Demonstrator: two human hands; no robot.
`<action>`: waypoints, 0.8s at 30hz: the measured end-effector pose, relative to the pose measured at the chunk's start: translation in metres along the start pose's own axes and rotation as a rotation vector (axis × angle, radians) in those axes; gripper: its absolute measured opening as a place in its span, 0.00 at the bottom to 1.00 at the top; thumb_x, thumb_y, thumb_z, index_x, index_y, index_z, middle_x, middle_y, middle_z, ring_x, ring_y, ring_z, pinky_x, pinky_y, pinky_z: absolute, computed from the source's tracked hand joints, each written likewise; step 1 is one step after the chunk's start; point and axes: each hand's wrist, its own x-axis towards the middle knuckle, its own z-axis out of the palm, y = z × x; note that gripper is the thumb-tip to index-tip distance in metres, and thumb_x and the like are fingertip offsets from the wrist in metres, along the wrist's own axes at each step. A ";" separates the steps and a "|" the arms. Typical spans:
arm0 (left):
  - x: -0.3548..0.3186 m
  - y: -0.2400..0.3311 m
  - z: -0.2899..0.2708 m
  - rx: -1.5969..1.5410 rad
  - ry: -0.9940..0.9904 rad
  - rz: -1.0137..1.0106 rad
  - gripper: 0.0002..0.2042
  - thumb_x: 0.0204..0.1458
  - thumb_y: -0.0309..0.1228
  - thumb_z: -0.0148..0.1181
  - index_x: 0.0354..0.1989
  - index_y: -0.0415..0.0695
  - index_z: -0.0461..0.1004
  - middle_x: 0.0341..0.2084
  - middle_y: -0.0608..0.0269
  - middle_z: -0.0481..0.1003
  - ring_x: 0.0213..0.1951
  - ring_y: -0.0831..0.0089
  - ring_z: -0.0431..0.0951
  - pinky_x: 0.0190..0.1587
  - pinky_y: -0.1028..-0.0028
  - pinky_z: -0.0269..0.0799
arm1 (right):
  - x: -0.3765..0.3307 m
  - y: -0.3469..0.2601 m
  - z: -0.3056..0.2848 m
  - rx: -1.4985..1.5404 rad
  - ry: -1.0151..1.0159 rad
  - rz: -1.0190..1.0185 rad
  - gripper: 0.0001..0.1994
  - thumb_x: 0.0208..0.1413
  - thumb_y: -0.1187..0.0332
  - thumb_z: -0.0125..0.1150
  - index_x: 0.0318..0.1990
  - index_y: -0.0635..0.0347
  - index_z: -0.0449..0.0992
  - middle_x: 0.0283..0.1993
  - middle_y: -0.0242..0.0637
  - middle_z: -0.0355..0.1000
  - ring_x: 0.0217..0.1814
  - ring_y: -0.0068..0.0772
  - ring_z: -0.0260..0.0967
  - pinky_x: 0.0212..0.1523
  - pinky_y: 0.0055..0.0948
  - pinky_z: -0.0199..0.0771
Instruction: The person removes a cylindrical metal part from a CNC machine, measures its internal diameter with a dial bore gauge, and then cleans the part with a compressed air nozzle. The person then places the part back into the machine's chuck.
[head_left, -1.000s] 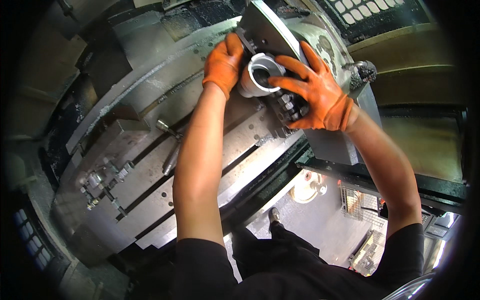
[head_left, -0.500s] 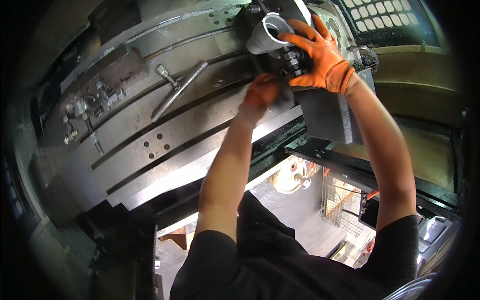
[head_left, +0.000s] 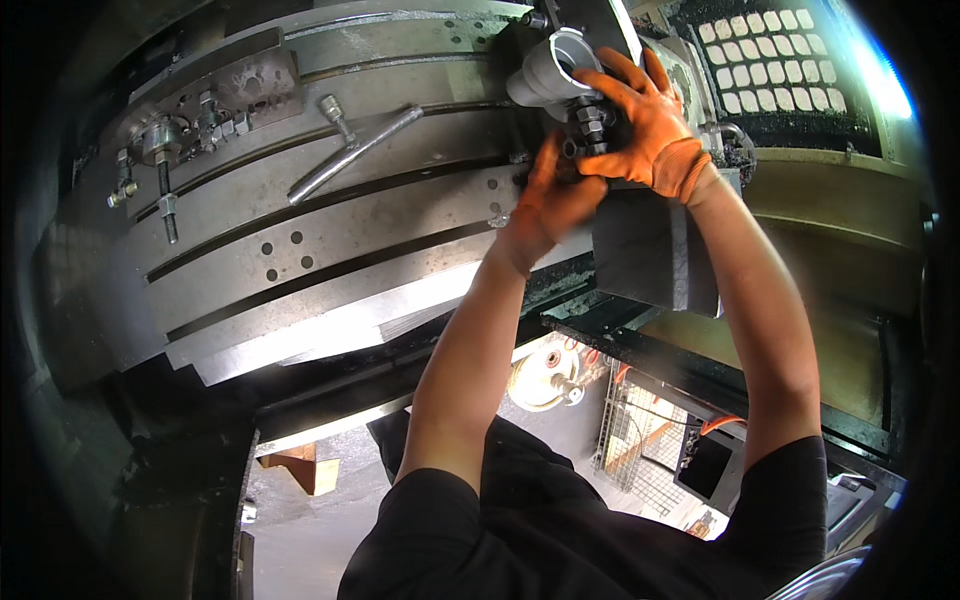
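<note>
Keypad panel (head_left: 775,70), upper right, beyond the machine: dark face carrying a grid of pale, rounded-square keys in slanted rows; the far side washes out in glare. Legends too small to tell. No packages, labels, signs or lit screens seen elsewhere.

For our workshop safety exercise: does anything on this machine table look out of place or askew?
A loose metal wrench lies slantwise across the slotted machine table, left of the hands, crossing the grooves rather than lined up with them. Nothing looks spilled or damaged.
</note>
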 end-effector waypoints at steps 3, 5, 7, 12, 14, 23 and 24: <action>-0.009 -0.013 0.011 -0.061 0.044 -0.124 0.25 0.66 0.25 0.58 0.70 0.38 0.62 0.56 0.57 0.73 0.55 0.69 0.75 0.59 0.67 0.74 | -0.002 -0.004 -0.004 -0.011 -0.042 0.041 0.51 0.30 0.45 0.83 0.71 0.22 0.67 0.80 0.29 0.55 0.82 0.75 0.39 0.75 0.70 0.52; 0.008 -0.060 0.004 -0.400 0.131 -0.105 0.22 0.66 0.25 0.58 0.68 0.39 0.65 0.56 0.58 0.73 0.55 0.69 0.75 0.58 0.69 0.74 | 0.002 -0.008 -0.007 -0.007 -0.019 0.007 0.51 0.30 0.45 0.83 0.71 0.22 0.67 0.80 0.30 0.55 0.82 0.76 0.39 0.76 0.69 0.52; 0.020 -0.077 0.007 -0.627 0.241 -0.097 0.20 0.63 0.25 0.61 0.63 0.39 0.69 0.53 0.60 0.75 0.53 0.71 0.76 0.57 0.71 0.74 | 0.006 -0.010 -0.005 0.011 -0.017 0.007 0.50 0.31 0.44 0.83 0.70 0.23 0.68 0.80 0.32 0.56 0.83 0.76 0.37 0.76 0.68 0.51; 0.012 -0.055 0.032 0.156 0.480 0.103 0.22 0.56 0.28 0.66 0.59 0.37 0.74 0.49 0.58 0.80 0.50 0.73 0.78 0.57 0.70 0.73 | 0.000 0.000 0.000 0.028 -0.005 0.017 0.50 0.31 0.43 0.83 0.70 0.24 0.69 0.80 0.33 0.56 0.83 0.75 0.37 0.77 0.65 0.49; 0.013 -0.049 0.036 -0.089 0.493 0.051 0.23 0.56 0.28 0.66 0.60 0.37 0.73 0.51 0.57 0.80 0.52 0.72 0.78 0.58 0.71 0.72 | 0.001 -0.001 -0.002 0.031 -0.006 0.013 0.50 0.30 0.43 0.83 0.70 0.24 0.69 0.80 0.33 0.56 0.83 0.75 0.37 0.77 0.65 0.48; 0.007 -0.050 0.055 -0.231 0.637 0.046 0.27 0.56 0.24 0.64 0.65 0.38 0.69 0.53 0.58 0.79 0.52 0.74 0.77 0.59 0.72 0.72 | 0.000 0.000 -0.002 0.044 0.004 -0.012 0.51 0.29 0.43 0.83 0.70 0.24 0.69 0.80 0.32 0.56 0.82 0.75 0.37 0.77 0.66 0.48; 0.007 -0.054 0.052 -0.213 0.619 0.059 0.27 0.56 0.23 0.64 0.66 0.38 0.69 0.53 0.59 0.79 0.52 0.75 0.77 0.58 0.72 0.72 | 0.000 0.000 -0.002 0.045 0.005 -0.012 0.51 0.29 0.43 0.83 0.70 0.23 0.69 0.80 0.32 0.56 0.82 0.75 0.38 0.77 0.66 0.48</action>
